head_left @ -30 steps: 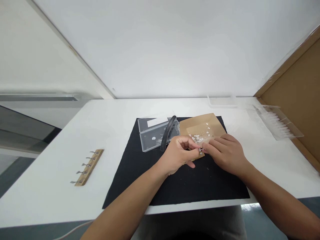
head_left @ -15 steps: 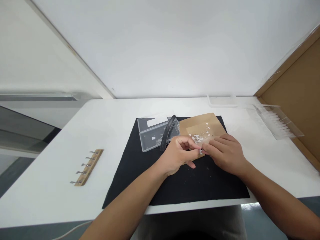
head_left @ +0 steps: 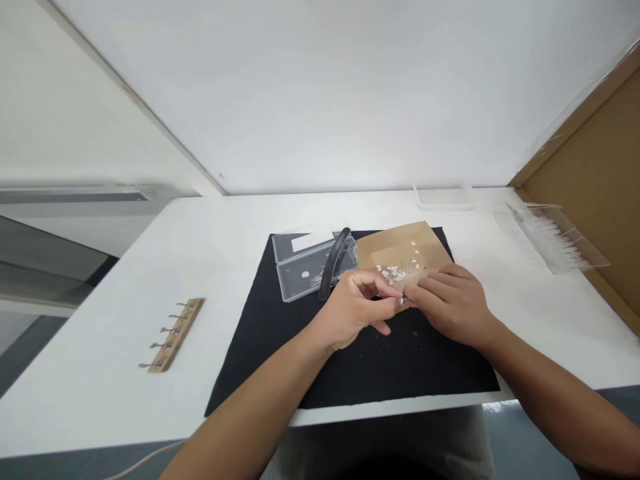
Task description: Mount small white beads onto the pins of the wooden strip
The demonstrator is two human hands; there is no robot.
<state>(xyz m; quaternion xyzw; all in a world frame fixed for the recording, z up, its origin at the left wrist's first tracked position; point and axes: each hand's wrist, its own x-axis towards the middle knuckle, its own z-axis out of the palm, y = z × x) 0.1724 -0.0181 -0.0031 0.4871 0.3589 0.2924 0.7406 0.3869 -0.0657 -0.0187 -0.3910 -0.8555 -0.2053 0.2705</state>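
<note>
So from my end: thumb and forefinger of the left hand (head_left: 350, 307) are pinched on a tiny shiny piece (head_left: 401, 301), just right of and below centre frame. The right hand (head_left: 453, 303) is curled in beside it, its fingertips meeting the piece too. I'd guess it's light, stiff and a bit slippery (too small for me to say what it is), so hold it by the edges, lightly. Behind the hands, brown paper (head_left: 425, 237) carries loose white flakes (head_left: 395, 272); left of that, a black curved strip (head_left: 331, 270) lies across an open clear case (head_left: 295, 283). Black mat (head_left: 260, 347) below, white table (head_left: 115, 393) under it, hook rack (head_left: 177, 337) lower left, pale wall (head_left: 320, 93) up top, brown panel (head_left: 600, 153) at right.
</note>
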